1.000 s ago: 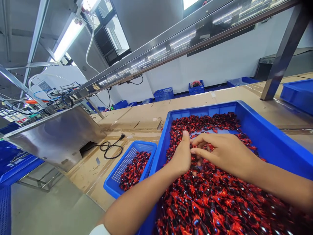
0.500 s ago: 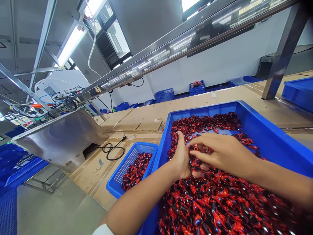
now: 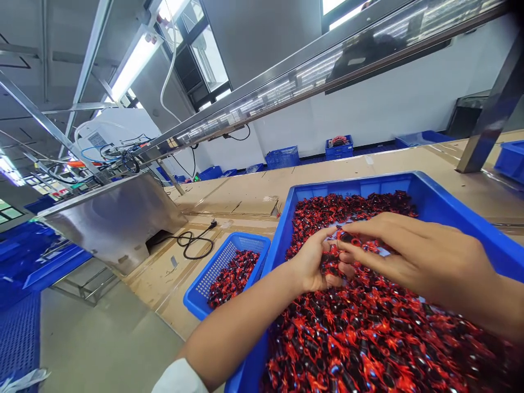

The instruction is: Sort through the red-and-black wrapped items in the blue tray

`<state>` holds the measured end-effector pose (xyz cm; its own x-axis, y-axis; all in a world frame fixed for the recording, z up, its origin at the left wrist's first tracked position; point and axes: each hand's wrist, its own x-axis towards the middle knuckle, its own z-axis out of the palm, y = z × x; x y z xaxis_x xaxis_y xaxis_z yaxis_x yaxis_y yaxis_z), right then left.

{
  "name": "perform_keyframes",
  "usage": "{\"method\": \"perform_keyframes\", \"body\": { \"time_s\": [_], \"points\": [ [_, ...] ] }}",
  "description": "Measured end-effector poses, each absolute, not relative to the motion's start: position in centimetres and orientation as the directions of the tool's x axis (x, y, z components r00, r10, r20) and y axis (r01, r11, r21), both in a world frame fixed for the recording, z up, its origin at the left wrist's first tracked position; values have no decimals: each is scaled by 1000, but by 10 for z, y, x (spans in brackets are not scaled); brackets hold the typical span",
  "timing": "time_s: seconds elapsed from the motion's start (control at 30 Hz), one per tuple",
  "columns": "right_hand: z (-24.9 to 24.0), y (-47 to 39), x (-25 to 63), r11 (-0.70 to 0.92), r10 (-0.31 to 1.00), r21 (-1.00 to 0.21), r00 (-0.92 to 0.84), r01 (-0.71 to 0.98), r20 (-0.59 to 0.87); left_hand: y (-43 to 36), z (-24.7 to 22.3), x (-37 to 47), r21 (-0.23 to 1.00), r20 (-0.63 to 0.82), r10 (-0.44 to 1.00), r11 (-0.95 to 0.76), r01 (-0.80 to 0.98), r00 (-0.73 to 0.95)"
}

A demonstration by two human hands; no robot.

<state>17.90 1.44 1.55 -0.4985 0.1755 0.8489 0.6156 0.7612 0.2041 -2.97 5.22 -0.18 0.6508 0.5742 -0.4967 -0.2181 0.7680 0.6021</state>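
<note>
A large blue tub (image 3: 446,210) holds a deep heap of small red and black plastic pieces (image 3: 339,344), some with ring-shaped ends. Above the heap, my left hand (image 3: 317,262) is cupped, its fingers curled around several of these pieces. My right hand (image 3: 413,256) reaches in from the right, with thumb and forefinger pinching one red and black piece (image 3: 347,237) over the left palm. Both hands nearly meet at the fingertips. Left of the tub stands a smaller blue perforated basket (image 3: 204,277) with more of the same pieces inside.
Brown cardboard (image 3: 229,191) covers the table. A black power cord with a plug (image 3: 196,238) lies on it, left of the basket. Beyond is a stainless steel machine housing (image 3: 114,218). A metal post (image 3: 491,109) stands behind the tub at right, and a metal rail (image 3: 278,90) crosses overhead.
My right hand has turned more palm-down and now pinches a piece over the left palm. My left thumb has lowered towards it. The whole view has shifted slightly.
</note>
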Motion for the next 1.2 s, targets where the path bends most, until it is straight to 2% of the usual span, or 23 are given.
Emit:
{"method": "perform_keyframes", "body": {
  "time_s": [0.07,0.1,0.17,0.2,0.23,0.27,0.3,0.33,0.4,0.57,0.7,0.77,0.8,0.87,0.93,1.0,1.03,1.1,1.2],
  "points": [
    [15,17,180,769,283,70,-436,635,854,52,-1,-30,612,-497,598,755,-234,630],
    [16,20,179,771,380,-71,-366,633,850,52,0,-30,615,-495,606,751,-242,622],
    [19,27,179,688,656,-489,-172,536,735,51,2,-29,613,-493,617,747,-259,613],
    [21,32,179,580,794,-704,-92,411,601,51,3,-29,610,-494,620,747,-266,609],
    [24,37,180,440,895,-865,-47,240,443,51,4,-29,605,-498,620,749,-270,606],
    [28,43,183,305,952,-951,-38,60,303,50,5,-29,602,-501,622,750,-274,601],
    [31,49,186,203,977,-975,-44,-93,208,50,6,-28,601,-505,626,749,-278,594],
    [35,54,190,147,986,-969,-48,-201,160,50,7,-28,602,-507,630,747,-282,588],
    [42,61,201,148,986,-945,-31,-293,164,50,8,-28,606,-508,640,741,-289,577],
    [54,59,225,180,969,-933,-107,-313,223,50,11,-28,590,-503,639,746,-309,582],
    [47,58,216,-8,989,-951,-143,-308,38,49,14,-29,565,-498,639,752,-340,586],
    [38,57,204,-53,992,-976,-120,-210,-28,49,14,-29,561,-505,652,746,-358,566],
    [34,56,197,-28,994,-993,-110,-111,-16,49,13,-29,559,-510,657,743,-367,555],
    [24,52,185,151,980,-974,-156,169,125,50,10,-27,549,-520,662,743,-383,540],
    [16,47,177,439,887,-803,-338,403,316,52,7,-26,550,-529,680,730,-406,508],
    [9,41,174,668,739,-567,-522,482,427,53,5,-24,569,-546,711,703,-427,444],
    [5,38,173,729,683,-470,-573,497,454,53,4,-23,581,-560,719,695,-425,411],
    [-3,33,172,760,646,-327,-593,562,481,54,3,-22,592,-590,715,699,-401,375],
    [-14,30,170,737,638,-193,-574,647,513,53,2,-21,598,-602,718,696,-398,350]
  ]
}}
